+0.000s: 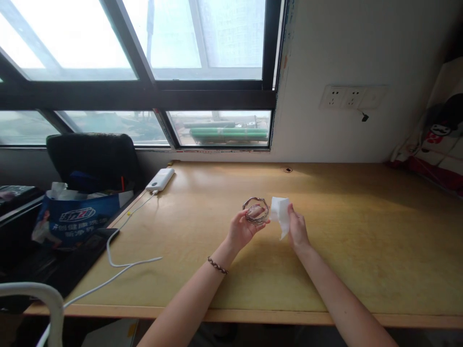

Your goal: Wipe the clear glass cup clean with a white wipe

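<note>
My left hand (241, 232) grips several thin, twisted metal bangles (257, 219), raised over the desk. They look silvery brown, and one ring stands up above the others. Just to the right, my right hand (298, 227) pinches a white tissue (281, 212) that is folded at the top and hangs down to a point. The tissue is close beside the bangles with a narrow gap between them. A dark braided bracelet (217, 265) circles my left wrist.
The wooden desk (361, 250) spreads beneath both hands. At its left edge lies a white power bank (160, 180) with a white cable (108, 248). A blue bag (79, 217) stands by a black chair (92, 154). Wall sockets (342, 97) sit above the desk.
</note>
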Demonstrator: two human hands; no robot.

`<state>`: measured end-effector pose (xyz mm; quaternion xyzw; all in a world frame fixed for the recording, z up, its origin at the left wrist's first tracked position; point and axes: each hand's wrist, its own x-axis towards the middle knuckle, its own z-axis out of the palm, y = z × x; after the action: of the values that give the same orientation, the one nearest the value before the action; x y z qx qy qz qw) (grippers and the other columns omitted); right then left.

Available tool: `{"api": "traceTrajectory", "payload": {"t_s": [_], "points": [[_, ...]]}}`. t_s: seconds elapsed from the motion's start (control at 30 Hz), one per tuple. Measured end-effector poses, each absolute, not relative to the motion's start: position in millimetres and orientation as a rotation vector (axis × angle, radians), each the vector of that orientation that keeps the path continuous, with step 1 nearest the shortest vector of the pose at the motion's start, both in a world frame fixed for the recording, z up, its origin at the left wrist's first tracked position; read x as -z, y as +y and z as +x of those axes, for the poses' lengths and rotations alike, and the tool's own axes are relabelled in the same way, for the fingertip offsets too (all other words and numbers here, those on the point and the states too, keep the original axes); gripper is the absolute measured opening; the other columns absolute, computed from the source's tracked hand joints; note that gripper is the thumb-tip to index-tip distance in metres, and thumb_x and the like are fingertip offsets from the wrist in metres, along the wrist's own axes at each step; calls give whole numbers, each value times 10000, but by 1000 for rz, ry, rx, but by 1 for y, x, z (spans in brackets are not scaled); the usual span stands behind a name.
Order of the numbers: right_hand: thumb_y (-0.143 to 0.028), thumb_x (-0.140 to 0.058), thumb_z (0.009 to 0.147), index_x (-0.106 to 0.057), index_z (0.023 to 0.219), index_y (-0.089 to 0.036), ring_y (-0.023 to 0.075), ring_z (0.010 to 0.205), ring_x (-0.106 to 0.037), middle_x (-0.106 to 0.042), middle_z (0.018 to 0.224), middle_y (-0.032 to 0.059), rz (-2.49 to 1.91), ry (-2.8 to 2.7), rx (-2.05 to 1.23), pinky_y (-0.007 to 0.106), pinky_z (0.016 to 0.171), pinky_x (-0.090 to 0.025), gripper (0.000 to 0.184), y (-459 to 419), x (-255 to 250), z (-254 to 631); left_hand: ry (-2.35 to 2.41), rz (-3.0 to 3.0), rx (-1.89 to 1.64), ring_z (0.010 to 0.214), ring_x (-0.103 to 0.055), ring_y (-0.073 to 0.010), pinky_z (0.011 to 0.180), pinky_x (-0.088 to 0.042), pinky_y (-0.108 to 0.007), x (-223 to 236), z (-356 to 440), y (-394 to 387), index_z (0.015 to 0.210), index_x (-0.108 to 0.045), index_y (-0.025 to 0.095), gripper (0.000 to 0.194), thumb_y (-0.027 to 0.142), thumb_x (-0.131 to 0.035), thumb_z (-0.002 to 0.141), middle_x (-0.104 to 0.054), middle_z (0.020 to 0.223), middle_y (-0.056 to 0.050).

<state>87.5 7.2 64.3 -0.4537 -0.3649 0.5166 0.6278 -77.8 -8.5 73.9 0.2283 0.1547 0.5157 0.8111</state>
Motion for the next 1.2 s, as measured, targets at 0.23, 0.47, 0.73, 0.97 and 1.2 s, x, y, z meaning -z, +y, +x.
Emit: {"api": "traceTrajectory", "payload": {"t_s": [0.23,0.47,0.73,0.97,1.2], "points": [[-547,-418,781,-599,748,-142,121,537,-479,-552,592,6,-1121,-1090,-1068,220,516,-378,445,0,-66,82,421,635,-1238,861,-600,-241,841,-398,-428,-73,-69,-8,1117,-491,170,444,143,-551,678,-588,1055,-91],[-449,-471,793,-578,727,-152,120,578,-452,-502,687,12,-1186,-1558,-669,220,530,-368,322,-3,-70,83,616,911,-1278,854,-565,-180,720,-432,-262,-76,-60,-15,1042,-552,159,365,166,-623,684,-593,1021,-89],[-480,-419,811,-600,615,-160,136,508,-474,-532,536,31,-1331,-1690,-453,237,511,-325,416,-2,-64,91,638,916,-1267,915,-566,-211,735,-441,-275,-75,-58,-17,1049,-550,153,412,181,-664,654,-596,1039,-104],[-590,-484,711,-544,575,-139,88,371,-394,-477,437,-16,-1135,-1007,-1135,211,369,-273,475,6,-61,86,486,578,-1257,932,-587,-263,865,-396,-433,-74,-69,-7,926,-536,106,265,113,-555,662,-609,1015,-145],[-617,-482,696,-607,709,-120,121,381,-509,-586,506,43,-1179,-901,-1524,196,319,-339,513,5,-57,82,554,632,-1415,855,-581,-178,742,-430,-289,-68,-67,-8,851,-532,160,395,-19,-446,510,-619,894,-34]]}}
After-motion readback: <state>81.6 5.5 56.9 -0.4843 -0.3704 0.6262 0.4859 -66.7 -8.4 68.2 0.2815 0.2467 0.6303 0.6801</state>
